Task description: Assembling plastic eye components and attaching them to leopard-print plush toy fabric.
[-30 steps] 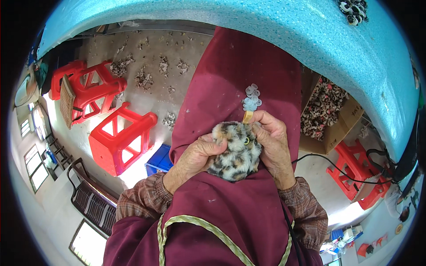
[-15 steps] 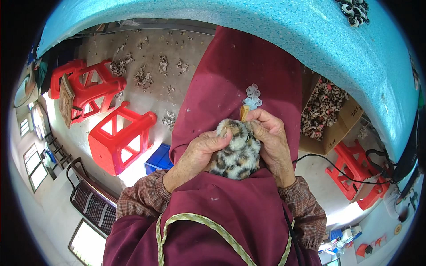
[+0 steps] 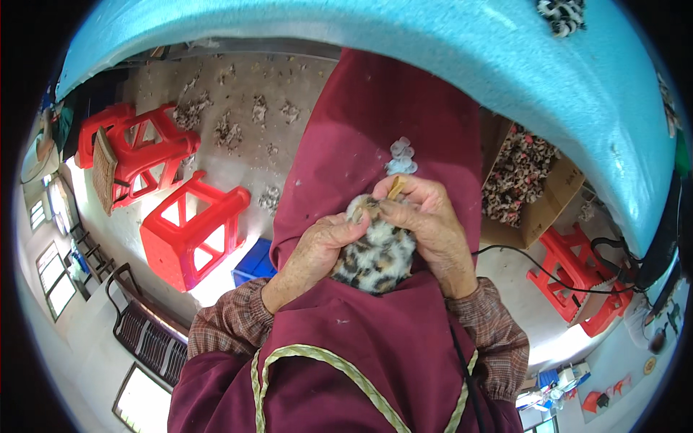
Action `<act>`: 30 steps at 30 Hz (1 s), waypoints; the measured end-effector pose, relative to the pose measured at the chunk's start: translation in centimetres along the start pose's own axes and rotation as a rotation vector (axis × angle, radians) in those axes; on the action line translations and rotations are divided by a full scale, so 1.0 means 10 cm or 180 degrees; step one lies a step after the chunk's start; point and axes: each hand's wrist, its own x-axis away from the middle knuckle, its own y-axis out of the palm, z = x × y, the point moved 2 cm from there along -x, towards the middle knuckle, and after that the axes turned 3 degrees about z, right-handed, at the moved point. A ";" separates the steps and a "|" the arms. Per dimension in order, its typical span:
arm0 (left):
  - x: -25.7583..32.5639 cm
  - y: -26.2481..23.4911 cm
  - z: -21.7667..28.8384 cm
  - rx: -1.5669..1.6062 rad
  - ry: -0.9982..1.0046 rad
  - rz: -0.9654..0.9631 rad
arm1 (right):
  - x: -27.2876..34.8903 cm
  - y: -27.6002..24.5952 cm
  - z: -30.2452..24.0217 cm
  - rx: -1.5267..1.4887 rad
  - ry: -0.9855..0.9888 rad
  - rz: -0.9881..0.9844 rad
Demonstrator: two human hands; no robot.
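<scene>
In my lap, on the maroon apron (image 3: pixel 382 101), lies a small furry plush piece (image 3: pixel 375 260) mottled white, black and tan. My left hand (image 3: pixel 314 249) is closed on its upper left side, with the thumb pressed on the fur. My right hand (image 3: pixel 433 224) pinches at the plush's top right, thumb against fingers. Between those fingers a narrow yellow strip (image 3: pixel 395 187) sticks up; its lower end is hidden. Just beyond the right fingertips, several clear plastic discs (image 3: pixel 401 156) rest on the apron.
A blue speckled table edge (image 3: pixel 404 58) curves overhead, bearing a black-and-white bundle (image 3: pixel 561 16). To the right stands a cardboard box (image 3: pixel 552 206) full of furry scraps (image 3: pixel 516 173). Red stools (image 3: pixel 191 231) and a blue bin (image 3: pixel 254 263) are at left. A black cable (image 3: pixel 520 250) runs at right.
My right hand has shifted left across the top of the plush piece, and its fingers now cover more of it. The yellow strip leans more to the right. My left hand has barely moved.
</scene>
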 end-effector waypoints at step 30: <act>-0.11 -0.04 0.42 0.0276 0.0766 -0.0100 | -0.18 -0.21 -2.04 0.4466 -0.2791 0.2165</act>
